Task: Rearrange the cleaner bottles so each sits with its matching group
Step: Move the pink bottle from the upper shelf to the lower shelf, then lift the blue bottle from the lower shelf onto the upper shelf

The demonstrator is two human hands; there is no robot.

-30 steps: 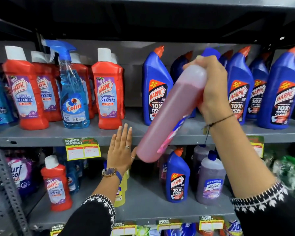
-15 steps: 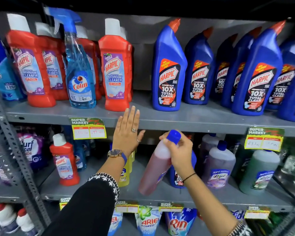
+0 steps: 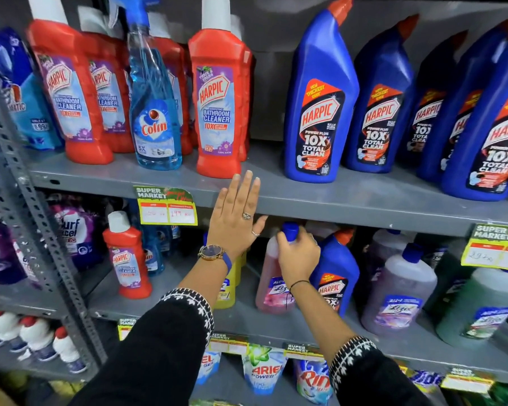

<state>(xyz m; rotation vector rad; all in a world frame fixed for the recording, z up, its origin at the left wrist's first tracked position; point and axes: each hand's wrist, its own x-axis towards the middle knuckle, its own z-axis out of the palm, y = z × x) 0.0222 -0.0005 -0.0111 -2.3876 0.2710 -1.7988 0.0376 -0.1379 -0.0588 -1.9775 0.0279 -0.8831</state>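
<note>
A second ago the pink bottle (image 3: pixel 273 284) was tilted in the air at the level of the upper shelf (image 3: pixel 364 200), among the blue Harpic bottles; half a second ago it was dropping, still tilted, toward the lower shelf (image 3: pixel 247 320). Now it stands nearly upright there, its base on or just above the shelf floor, with the yellow bottle (image 3: pixel 228 291) on one side and a stray blue Harpic bottle (image 3: pixel 336 276) touching or just beside it on the other. The right hand (image 3: pixel 298 259) is still clamped round its neck below the blue cap, so the bottle is placed but not released. The left hand (image 3: pixel 236 222) stays flat and empty, fingers spread, against the front edge of the upper shelf. The pink bottle now appears to sit in the row of similar cleaners, near the purple bottle (image 3: pixel 399 294), so this move looks almost finished; the blue Harpic bottle and the red bottle (image 3: pixel 126 259) on the lower shelf, and the Colin spray (image 3: pixel 154 112) among the red ones above, seem still out of place.
</note>
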